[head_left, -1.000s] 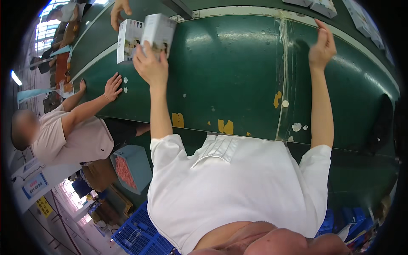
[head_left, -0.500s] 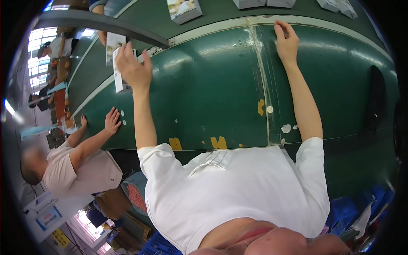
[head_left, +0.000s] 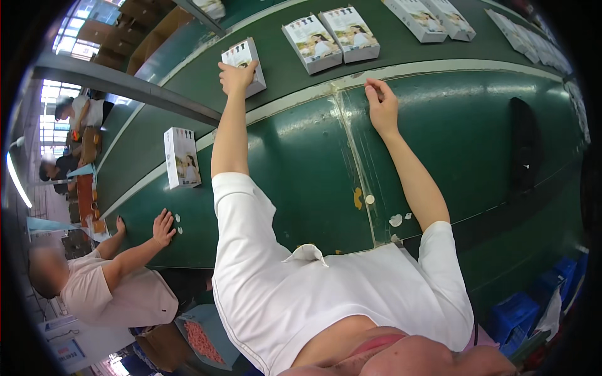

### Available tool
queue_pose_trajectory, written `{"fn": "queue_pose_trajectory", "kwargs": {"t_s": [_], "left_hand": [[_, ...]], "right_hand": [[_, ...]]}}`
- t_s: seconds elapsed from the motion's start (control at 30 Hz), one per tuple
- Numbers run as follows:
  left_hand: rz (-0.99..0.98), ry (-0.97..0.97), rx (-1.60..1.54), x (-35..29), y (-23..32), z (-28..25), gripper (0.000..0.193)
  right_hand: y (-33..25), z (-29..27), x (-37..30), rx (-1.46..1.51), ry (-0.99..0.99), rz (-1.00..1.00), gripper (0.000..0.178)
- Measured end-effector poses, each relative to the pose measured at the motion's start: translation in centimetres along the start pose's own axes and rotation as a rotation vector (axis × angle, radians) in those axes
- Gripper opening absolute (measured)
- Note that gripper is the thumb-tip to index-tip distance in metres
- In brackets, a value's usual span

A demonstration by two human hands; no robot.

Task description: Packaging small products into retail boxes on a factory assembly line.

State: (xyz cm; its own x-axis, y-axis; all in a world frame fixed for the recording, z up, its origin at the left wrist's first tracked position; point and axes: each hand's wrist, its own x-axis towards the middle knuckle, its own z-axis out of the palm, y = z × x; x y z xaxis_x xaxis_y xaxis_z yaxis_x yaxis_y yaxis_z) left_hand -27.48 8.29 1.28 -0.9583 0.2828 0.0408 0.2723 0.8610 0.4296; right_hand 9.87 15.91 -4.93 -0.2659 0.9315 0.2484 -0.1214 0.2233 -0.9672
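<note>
Fingers (head_left: 223, 66) of left hand (head_left: 236, 77) grip one box (head_left: 240, 51) near two boxes (head_left: 352, 37).

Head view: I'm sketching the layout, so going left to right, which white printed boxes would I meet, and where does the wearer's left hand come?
Lone box, left hand, first pair of boxes, second pair of boxes, far-right row of boxes.

The bare left arm (head_left: 230, 141) reaches forward, almost straight, well ahead of the torso. The bare-handed left grip (head_left: 237, 79) has its back turned up, fingers bent down on one side and thumb spread apart on the other. The bare right arm (head_left: 417, 175) bends at the elbow and slants forward and inward; the bare-handed right grip (head_left: 383, 109) is loosely curled, thumb near the fingers.
</note>
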Motion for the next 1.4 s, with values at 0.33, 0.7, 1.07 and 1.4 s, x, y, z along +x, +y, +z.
{"fn": "queue_pose_trajectory", "kwargs": {"t_s": [0.33,0.7,1.07,1.4], "left_hand": [[0.638,0.414,-0.781,-15.1,2.8,-3.2,0.122],[0.743,-0.532,-1.621,-30.7,2.8,-6.8,0.089],[1.267,0.135,-1.248,-27.8,1.9,-5.4,0.033],[1.236,0.029,-1.223,-28.7,1.8,-6.0,0.026]], "right_hand": [[-2.7,0.0,0.4,0.078,-0.047,-0.101,0.031],[-14.1,0.5,-5.4,0.654,-0.182,0.041,0.042],[-15.9,-3.1,-4.0,0.003,-0.621,-0.601,0.044],[-16.1,-3.7,-3.9,-0.324,-0.586,-0.729,0.036]]}}
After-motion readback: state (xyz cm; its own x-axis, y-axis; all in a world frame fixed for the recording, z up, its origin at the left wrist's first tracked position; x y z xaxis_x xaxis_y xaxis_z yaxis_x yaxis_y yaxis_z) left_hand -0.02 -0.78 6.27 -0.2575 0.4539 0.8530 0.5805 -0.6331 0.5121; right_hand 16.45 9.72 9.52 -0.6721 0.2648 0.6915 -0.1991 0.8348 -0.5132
